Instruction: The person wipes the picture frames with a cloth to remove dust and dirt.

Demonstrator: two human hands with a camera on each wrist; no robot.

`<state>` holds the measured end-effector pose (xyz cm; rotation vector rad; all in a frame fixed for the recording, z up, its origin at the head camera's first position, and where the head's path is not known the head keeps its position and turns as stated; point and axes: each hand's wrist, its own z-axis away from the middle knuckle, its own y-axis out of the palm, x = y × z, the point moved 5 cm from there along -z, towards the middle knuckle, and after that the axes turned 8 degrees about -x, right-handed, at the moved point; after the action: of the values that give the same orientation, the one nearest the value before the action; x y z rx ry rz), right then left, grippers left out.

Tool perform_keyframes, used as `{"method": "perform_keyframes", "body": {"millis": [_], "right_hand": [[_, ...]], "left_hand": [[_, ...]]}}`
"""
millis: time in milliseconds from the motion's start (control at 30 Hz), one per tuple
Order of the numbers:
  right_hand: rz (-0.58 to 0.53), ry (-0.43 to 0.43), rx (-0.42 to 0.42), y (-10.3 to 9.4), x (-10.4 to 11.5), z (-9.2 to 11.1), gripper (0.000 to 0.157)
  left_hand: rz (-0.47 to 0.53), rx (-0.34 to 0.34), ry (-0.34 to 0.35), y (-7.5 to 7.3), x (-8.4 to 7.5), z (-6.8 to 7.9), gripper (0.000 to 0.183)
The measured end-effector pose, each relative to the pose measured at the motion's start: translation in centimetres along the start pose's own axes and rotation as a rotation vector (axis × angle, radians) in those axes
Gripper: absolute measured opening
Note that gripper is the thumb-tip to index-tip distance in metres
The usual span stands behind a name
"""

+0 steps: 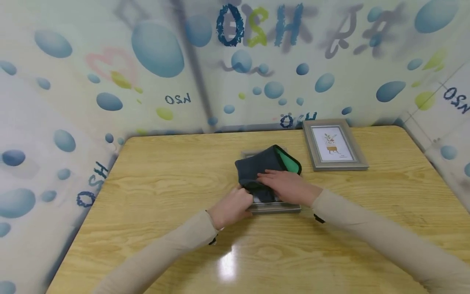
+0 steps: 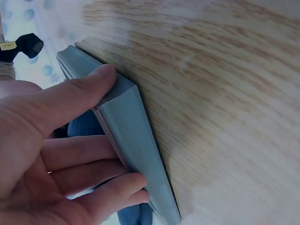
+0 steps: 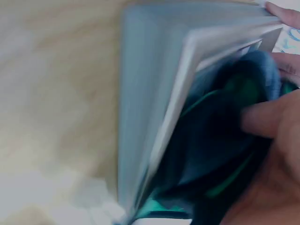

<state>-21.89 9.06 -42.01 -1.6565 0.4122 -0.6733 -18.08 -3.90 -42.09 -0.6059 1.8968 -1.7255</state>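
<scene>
A pale wall [image 1: 220, 83] with blue and yellow-green droplets and mirrored lettering runs behind one wooden table [image 1: 165, 175], whose far edge stretches across the middle of the frame. I count two picture frames, one cloth and two hands. The covered frame [image 1: 277, 209] lies on the table at centre, its silver near rim showing and its contents mostly hidden beneath the dark blue cloth [image 1: 253, 165], which is black-edged and green on its other face. The left hand [image 1: 233, 208] grips that frame's near-left corner, thumb along the rim and fingers curled round it. The right hand [image 1: 290, 187] rests on the cloth, fingers extended. At upper right, near the table's far edge, the second frame [image 1: 311, 147] holds a plant print [image 1: 331, 145], apart from the cloth. Wood grain runs from the covered frame to the table's left edge and toward the bottom of the frame.
</scene>
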Motion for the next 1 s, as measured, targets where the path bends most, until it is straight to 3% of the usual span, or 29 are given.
{"method": "perform_keyframes", "body": {"millis": [133,267,367,467,600,700,800,867,1000], "right_hand": [[0.285,0.082,-0.015,-0.9,-0.4,1.6,0.043],[0.339,0.146,-0.062,-1.1,0.1,2.2,0.035],[0.245,0.147,-0.116,-0.8,0.7,1.6,0.031],[0.046,0.146,-0.139,-0.5,1.1,0.5,0.033],[-0.206,0.101,-0.111,0.0,1.7,-0.7,0.037],[-0.253,0.057,-0.082,0.2,1.8,-0.7,0.039],[-0.153,0.044,-0.055,0.1,1.5,0.0,0.040],[-0.014,0.042,-0.046,-0.1,1.2,0.8,0.041],[0.270,0.124,-0.026,-0.6,0.1,2.6,0.044]], "left_hand": [[0.023,-0.018,-0.035,0.0,-0.1,0.0,0.022],[0.036,-0.037,-0.068,0.0,-0.1,0.1,0.021],[0.025,-0.075,-0.063,0.0,0.0,0.2,0.020],[-0.004,-0.109,-0.050,0.1,-0.2,0.3,0.020],[0.025,-0.102,-0.055,0.4,-0.4,0.3,0.019],[0.072,-0.092,-0.077,0.6,-0.5,0.2,0.019],[0.064,-0.105,-0.091,0.5,-0.6,0.1,0.017],[0.051,-0.120,-0.092,0.4,-0.6,-0.1,0.016],[0.037,-0.134,-0.096,0.2,-0.6,-0.3,0.016]]}}
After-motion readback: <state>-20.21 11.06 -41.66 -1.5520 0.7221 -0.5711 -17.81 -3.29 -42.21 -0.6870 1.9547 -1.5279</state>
